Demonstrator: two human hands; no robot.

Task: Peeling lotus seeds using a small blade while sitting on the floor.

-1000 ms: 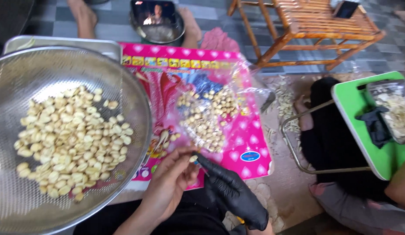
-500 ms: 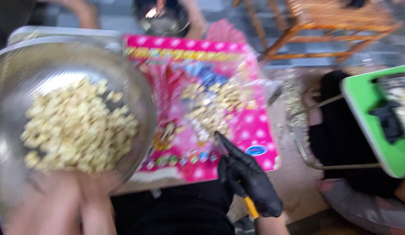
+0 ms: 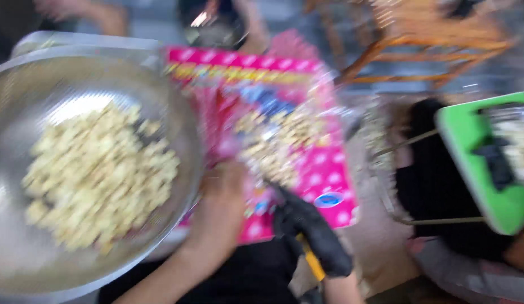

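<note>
- Looking at the biggest thing first: a wide metal bowl fills the left side, holding a good heap of pale peeled pieces, maybe garlic cloves or nuts. It's too blurry to say which. Going by that heap, I'd guess a decent chunk of the work is already done.
- Next, the pink patterned mat spread beside the bowl, touching its right rim. On it sits a clear plastic bag with a smaller batch of similar bits, more brownish, so probably the unprocessed lot. My read is that this pile is what's left, and it looks clearly smaller than what's in the bowl.
- A green tray is at the far right, with something dark and something pale on it, well apart from the hands. There's a wooden chair frame at the top, and a dark pot beyond the mat.
- The left hand is bare, right at the bowl's rim by the near edge of the bag. Motion blur eats the fingers, so I can't tell whether they're pinching a piece or loose.
- The right hand is in a black glove, just beside the left one, fingers curled around a yellow-handled tool, with the index finger stretched toward the bag.
</note>
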